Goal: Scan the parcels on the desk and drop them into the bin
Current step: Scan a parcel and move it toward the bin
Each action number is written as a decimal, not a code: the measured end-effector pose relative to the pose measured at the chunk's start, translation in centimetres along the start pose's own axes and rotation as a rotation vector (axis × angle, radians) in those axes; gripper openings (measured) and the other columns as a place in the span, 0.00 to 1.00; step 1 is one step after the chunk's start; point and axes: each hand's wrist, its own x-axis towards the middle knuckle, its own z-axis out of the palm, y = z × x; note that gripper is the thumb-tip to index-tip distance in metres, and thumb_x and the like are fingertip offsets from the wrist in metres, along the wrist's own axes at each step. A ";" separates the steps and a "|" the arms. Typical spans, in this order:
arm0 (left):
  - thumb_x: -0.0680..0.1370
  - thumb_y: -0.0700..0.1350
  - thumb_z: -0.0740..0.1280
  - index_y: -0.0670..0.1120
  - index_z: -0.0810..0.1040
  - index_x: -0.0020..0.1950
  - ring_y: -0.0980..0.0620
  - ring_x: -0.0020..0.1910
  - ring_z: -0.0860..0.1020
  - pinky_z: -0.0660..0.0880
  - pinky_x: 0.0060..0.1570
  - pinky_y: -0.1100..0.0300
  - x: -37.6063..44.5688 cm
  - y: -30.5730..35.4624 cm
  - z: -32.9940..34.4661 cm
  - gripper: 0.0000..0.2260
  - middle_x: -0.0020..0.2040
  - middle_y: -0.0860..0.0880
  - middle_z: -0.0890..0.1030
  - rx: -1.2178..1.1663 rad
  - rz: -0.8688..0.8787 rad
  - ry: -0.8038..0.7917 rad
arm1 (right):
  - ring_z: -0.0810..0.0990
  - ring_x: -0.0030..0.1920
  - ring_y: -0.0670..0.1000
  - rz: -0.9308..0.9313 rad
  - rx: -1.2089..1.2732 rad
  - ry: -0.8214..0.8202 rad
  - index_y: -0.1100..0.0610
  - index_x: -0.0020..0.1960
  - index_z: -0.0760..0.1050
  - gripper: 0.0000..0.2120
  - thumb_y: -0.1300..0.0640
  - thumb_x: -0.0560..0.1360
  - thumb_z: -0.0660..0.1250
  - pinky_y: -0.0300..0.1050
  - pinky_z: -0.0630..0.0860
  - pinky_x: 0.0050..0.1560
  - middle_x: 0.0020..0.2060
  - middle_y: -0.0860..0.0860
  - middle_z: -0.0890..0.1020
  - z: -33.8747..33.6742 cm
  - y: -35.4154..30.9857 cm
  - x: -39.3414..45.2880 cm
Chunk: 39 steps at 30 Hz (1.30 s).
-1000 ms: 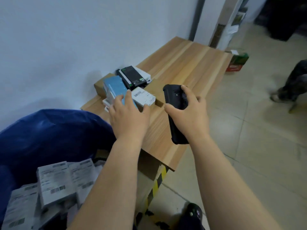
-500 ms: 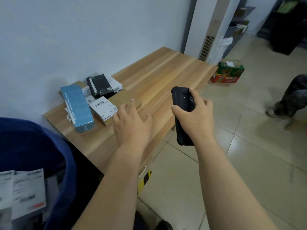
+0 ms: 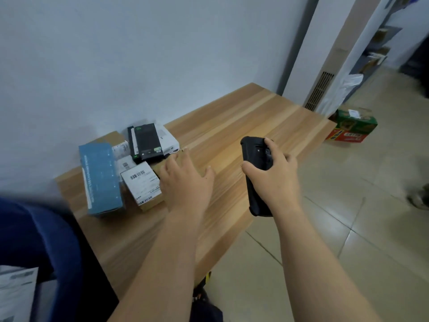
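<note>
Head view: parcels (image 3: 130,168) cluster at ten o'clock on the surface (image 3: 232,145). Left hand (image 3: 185,182), fingers relaxed apart, should lift the labelled box (image 3: 141,184) barcode-up (bin (image 3: 39,240) at eight o'clock); right hand (image 3: 274,180) stays clamped on the scanner (image 3: 255,149).

Soft dim light, blurred edges

Bare forearms, sleeveless; hands ungloved, no jewellery.

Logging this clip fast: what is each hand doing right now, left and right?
Left hand: open, fingers spread above the desk, holding nothing.
Right hand: gripping the black scanner.
</note>
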 end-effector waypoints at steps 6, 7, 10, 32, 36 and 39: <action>0.79 0.57 0.62 0.48 0.59 0.78 0.42 0.72 0.59 0.61 0.70 0.47 6.1 0.0 -0.4 0.30 0.75 0.44 0.61 0.021 -0.068 0.050 | 0.76 0.51 0.46 -0.025 -0.008 -0.099 0.32 0.74 0.61 0.35 0.42 0.70 0.70 0.49 0.75 0.52 0.65 0.42 0.65 3.8 -3.0 5.7; 0.79 0.57 0.62 0.48 0.59 0.78 0.42 0.72 0.59 0.61 0.70 0.47 6.9 -0.2 -0.5 0.30 0.75 0.44 0.61 0.028 -0.085 0.061 | 0.76 0.51 0.47 -0.026 -0.010 -0.132 0.33 0.74 0.61 0.35 0.42 0.70 0.70 0.49 0.75 0.53 0.65 0.42 0.65 4.5 -3.4 6.4; 0.79 0.57 0.62 0.49 0.58 0.79 0.42 0.73 0.58 0.59 0.71 0.47 8.7 -1.1 -0.6 0.30 0.76 0.45 0.60 0.044 -0.164 0.084 | 0.76 0.53 0.49 -0.062 -0.036 -0.225 0.34 0.74 0.61 0.35 0.41 0.70 0.70 0.51 0.75 0.55 0.65 0.43 0.65 6.7 -4.4 8.2; 0.76 0.63 0.66 0.50 0.54 0.79 0.42 0.72 0.59 0.60 0.70 0.48 12.6 -7.5 6.6 0.38 0.75 0.43 0.59 0.125 -0.872 0.138 | 0.73 0.54 0.49 -0.364 -0.231 -0.845 0.38 0.76 0.60 0.35 0.42 0.73 0.70 0.46 0.71 0.47 0.66 0.48 0.66 21.4 -4.7 17.0; 0.73 0.65 0.68 0.50 0.52 0.79 0.41 0.72 0.58 0.61 0.70 0.47 13.0 -9.2 9.2 0.42 0.76 0.42 0.57 0.123 -0.931 0.061 | 0.75 0.56 0.51 -0.306 -0.258 -0.869 0.37 0.77 0.60 0.35 0.42 0.73 0.70 0.48 0.74 0.49 0.67 0.47 0.65 23.2 -2.0 17.5; 0.72 0.65 0.69 0.49 0.50 0.80 0.40 0.73 0.57 0.60 0.71 0.47 13.3 -10.2 10.7 0.45 0.77 0.41 0.54 0.146 -0.939 0.024 | 0.75 0.56 0.51 -0.280 -0.276 -0.875 0.38 0.77 0.59 0.36 0.42 0.73 0.70 0.49 0.75 0.50 0.66 0.48 0.65 24.1 -0.6 17.7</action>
